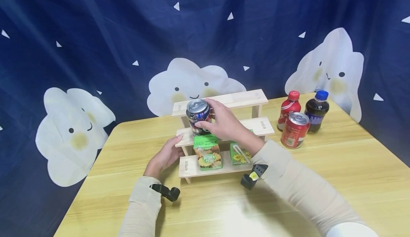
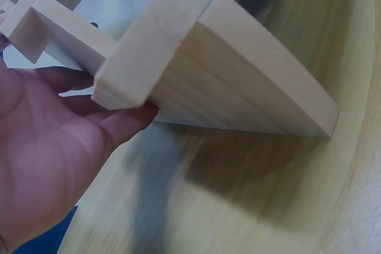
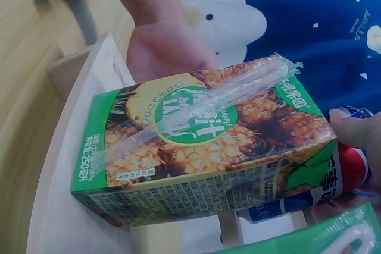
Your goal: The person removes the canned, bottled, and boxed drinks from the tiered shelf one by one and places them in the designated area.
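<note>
A dark blue soda can stands upright over the left part of the middle tier of a three-tier wooden shelf. My right hand grips it from the right, thumb in front; in the right wrist view, the blue and red can is partly hidden behind a pineapple juice box. My left hand holds the left end of the middle tier, as the left wrist view shows with fingers against the board. On the bottom tier sit the pineapple juice box and a green drink box with a straw, partly covered by my right wrist.
Right of the shelf on the wooden table stand a red can, a red bottle and a dark drink bottle with a blue cap. A blue curtain with cloud faces hangs behind the table.
</note>
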Demonstrator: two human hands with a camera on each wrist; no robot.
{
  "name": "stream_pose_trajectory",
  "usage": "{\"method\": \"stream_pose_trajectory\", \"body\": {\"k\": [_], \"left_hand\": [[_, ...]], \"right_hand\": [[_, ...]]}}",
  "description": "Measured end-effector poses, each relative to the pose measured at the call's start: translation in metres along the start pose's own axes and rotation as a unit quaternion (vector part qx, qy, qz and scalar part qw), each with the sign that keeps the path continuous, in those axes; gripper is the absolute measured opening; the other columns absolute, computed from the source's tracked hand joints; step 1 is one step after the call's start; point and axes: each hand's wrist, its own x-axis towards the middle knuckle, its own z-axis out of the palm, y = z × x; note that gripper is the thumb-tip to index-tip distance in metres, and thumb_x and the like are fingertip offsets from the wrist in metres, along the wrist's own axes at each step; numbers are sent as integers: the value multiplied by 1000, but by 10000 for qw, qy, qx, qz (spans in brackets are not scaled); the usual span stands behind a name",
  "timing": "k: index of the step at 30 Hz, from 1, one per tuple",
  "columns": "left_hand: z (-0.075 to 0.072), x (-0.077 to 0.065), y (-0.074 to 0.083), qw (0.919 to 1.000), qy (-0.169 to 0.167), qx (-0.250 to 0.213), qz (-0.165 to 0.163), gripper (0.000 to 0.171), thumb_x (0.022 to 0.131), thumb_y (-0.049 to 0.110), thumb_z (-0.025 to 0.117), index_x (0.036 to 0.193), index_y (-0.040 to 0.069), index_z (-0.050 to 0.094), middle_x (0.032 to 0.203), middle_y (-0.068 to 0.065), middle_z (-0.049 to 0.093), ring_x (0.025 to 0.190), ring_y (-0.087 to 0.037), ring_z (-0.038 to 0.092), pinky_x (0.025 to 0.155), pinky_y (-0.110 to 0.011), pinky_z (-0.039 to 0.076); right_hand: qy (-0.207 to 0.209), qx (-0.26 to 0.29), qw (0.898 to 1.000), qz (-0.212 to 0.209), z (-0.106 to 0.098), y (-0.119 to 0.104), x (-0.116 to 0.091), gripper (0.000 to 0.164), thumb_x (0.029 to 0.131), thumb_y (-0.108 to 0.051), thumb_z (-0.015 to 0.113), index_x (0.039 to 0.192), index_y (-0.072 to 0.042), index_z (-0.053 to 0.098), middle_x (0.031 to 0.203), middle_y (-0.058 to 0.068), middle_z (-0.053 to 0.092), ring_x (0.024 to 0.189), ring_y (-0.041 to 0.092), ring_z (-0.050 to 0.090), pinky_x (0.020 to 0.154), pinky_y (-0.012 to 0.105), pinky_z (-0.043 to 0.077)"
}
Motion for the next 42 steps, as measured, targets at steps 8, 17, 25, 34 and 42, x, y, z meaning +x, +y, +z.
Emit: {"method": "stream_pose_trajectory", "body": {"k": [8, 17, 25, 34, 42], "left_hand": [[-1, 0, -2, 10000, -53, -43, 25, 57, 101, 31, 24, 143, -8, 23, 125, -6, 52, 112, -14, 52, 96, -38, 43], [0, 0, 0, 9999, -81, 9, 60, 59, 101, 34, 25, 143, -7, 24, 127, -7, 52, 112, -15, 52, 95, -38, 43], [-1, 0, -1, 9999, -106, 43, 98, 59, 101, 33, 24, 143, -8, 24, 128, -7, 51, 114, -15, 51, 96, -38, 42], [0, 0, -1, 9998, -82, 142, 68, 58, 101, 33, 23, 143, -6, 25, 134, -15, 46, 118, -18, 49, 99, -39, 41], [0, 0, -1, 9999, -20, 155, 7, 58, 101, 34, 22, 144, -5, 25, 135, -16, 44, 119, -18, 48, 100, -41, 40]], "right_hand": [[-52, 72, 10000, 25, -3, 2, -2, 70, 81, -22, 75, 139, -8, 39, 132, 10, 51, 115, 26, 57, 94, 33, 48], [55, 63, 10000, 31, -9, 5, -4, 69, 78, -24, 77, 136, -9, 43, 128, 8, 55, 109, 24, 60, 91, 33, 50], [99, -42, 9999, 130, -14, 7, -6, 69, 75, -28, 80, 134, -13, 47, 124, 5, 58, 107, 21, 61, 91, 35, 49], [164, -97, 9997, 181, -22, 12, -10, 70, 73, -30, 81, 133, -12, 49, 123, 6, 60, 104, 21, 63, 89, 35, 50], [197, -118, 9993, 280, -33, 16, -15, 70, 71, -31, 82, 131, -11, 51, 120, 6, 62, 102, 20, 63, 86, 36, 52]]}}
